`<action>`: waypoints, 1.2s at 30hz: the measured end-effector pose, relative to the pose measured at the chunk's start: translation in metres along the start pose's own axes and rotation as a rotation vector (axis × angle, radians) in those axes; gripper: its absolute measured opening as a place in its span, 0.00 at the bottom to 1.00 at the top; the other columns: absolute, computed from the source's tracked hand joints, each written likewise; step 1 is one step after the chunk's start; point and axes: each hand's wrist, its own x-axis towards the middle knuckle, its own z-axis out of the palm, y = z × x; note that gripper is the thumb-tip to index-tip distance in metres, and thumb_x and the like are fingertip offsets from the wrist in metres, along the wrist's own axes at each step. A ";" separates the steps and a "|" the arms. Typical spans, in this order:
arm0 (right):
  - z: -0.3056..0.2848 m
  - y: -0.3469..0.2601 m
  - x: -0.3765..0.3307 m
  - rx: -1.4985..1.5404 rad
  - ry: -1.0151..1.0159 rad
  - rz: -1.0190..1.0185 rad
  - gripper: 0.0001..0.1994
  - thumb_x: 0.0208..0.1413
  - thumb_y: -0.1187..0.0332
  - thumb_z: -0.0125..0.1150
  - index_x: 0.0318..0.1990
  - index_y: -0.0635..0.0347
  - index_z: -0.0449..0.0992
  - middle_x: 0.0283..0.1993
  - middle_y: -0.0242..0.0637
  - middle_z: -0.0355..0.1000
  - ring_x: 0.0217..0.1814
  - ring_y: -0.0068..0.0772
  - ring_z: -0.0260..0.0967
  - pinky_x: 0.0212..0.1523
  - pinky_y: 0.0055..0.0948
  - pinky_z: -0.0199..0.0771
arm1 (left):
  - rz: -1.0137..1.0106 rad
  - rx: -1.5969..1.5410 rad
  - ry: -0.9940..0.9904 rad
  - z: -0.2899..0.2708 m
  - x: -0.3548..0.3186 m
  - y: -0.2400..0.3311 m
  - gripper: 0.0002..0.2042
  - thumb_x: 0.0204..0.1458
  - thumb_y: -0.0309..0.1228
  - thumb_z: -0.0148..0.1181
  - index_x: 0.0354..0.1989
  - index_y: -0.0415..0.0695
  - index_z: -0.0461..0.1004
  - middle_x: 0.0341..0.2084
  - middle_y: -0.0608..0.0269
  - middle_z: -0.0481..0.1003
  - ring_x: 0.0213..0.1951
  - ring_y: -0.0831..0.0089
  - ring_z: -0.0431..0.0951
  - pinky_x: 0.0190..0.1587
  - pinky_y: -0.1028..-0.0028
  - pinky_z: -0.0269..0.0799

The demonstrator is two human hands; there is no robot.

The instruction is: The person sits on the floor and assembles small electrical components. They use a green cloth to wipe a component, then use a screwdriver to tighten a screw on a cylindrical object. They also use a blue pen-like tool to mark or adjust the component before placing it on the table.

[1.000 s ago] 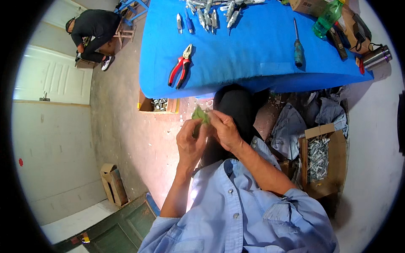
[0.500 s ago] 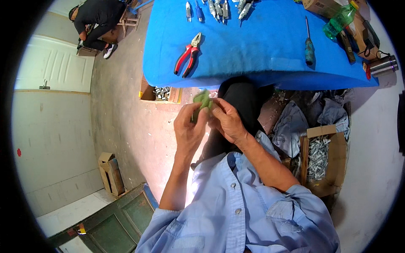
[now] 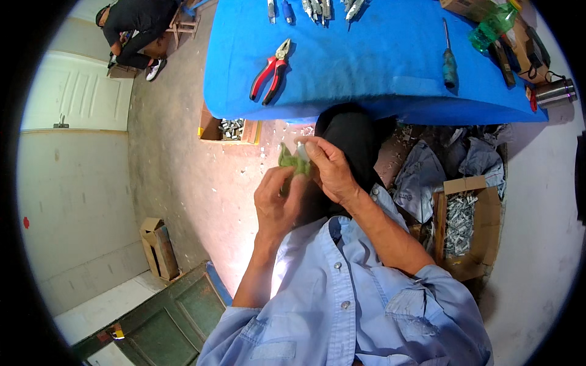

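Note:
My left hand and my right hand meet in front of my chest, both pinching a small green crumpled piece. A small pale bit shows at my right fingertips, too small to tell what it is. Both hands hover above my lap, just short of the near edge of the blue-covered table. Red-handled pliers lie on the cloth ahead of my left hand. A dark-handled screwdriver lies ahead of my right hand.
Several metal tools line the table's far side; a green bottle and steel flask stand right. Cardboard boxes of metal parts sit on the floor. A person crouches far left.
My hands shifted slightly right and lower in the view while still working the green piece; the table slid upward in the picture as my head tilted.

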 end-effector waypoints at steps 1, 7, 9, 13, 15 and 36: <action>0.002 -0.003 -0.002 0.005 -0.001 0.019 0.16 0.71 0.61 0.55 0.56 0.63 0.74 0.40 0.29 0.73 0.35 0.17 0.70 0.34 0.19 0.72 | -0.010 -0.021 0.018 -0.002 0.000 -0.001 0.07 0.58 0.23 0.63 0.42 0.34 0.78 0.33 0.57 0.78 0.32 0.74 0.79 0.32 0.76 0.74; 0.000 -0.007 -0.005 -0.033 -0.057 0.046 0.16 0.71 0.61 0.54 0.56 0.63 0.73 0.38 0.30 0.73 0.34 0.20 0.70 0.35 0.22 0.72 | 0.008 -0.100 0.111 0.005 0.029 -0.006 0.07 0.56 0.22 0.64 0.42 0.34 0.78 0.35 0.54 0.78 0.34 0.67 0.80 0.36 0.72 0.74; 0.000 -0.005 -0.005 -0.047 -0.036 0.032 0.15 0.71 0.62 0.54 0.56 0.63 0.74 0.37 0.30 0.73 0.34 0.19 0.70 0.35 0.21 0.72 | 0.007 -0.042 0.104 0.012 0.029 0.002 0.07 0.55 0.21 0.64 0.41 0.37 0.78 0.34 0.53 0.78 0.35 0.61 0.81 0.37 0.69 0.75; -0.001 0.002 -0.003 -0.033 0.009 -0.015 0.15 0.70 0.62 0.56 0.55 0.63 0.76 0.39 0.29 0.74 0.35 0.17 0.69 0.36 0.20 0.71 | 0.159 0.100 0.130 0.016 0.029 0.004 0.07 0.54 0.22 0.65 0.41 0.40 0.78 0.35 0.53 0.77 0.35 0.56 0.81 0.36 0.66 0.76; 0.000 0.001 -0.003 -0.008 0.060 0.001 0.15 0.69 0.63 0.56 0.55 0.64 0.77 0.41 0.30 0.75 0.39 0.18 0.70 0.40 0.20 0.72 | 0.210 0.190 0.101 0.014 0.027 0.007 0.08 0.52 0.21 0.66 0.40 0.40 0.78 0.36 0.52 0.77 0.35 0.54 0.81 0.35 0.64 0.76; 0.000 -0.018 -0.004 0.153 -0.007 0.139 0.16 0.67 0.65 0.60 0.58 0.63 0.75 0.48 0.30 0.77 0.48 0.21 0.73 0.47 0.22 0.74 | 0.087 -0.034 0.058 0.011 0.026 0.005 0.07 0.56 0.20 0.63 0.42 0.35 0.77 0.34 0.54 0.78 0.34 0.66 0.79 0.36 0.72 0.74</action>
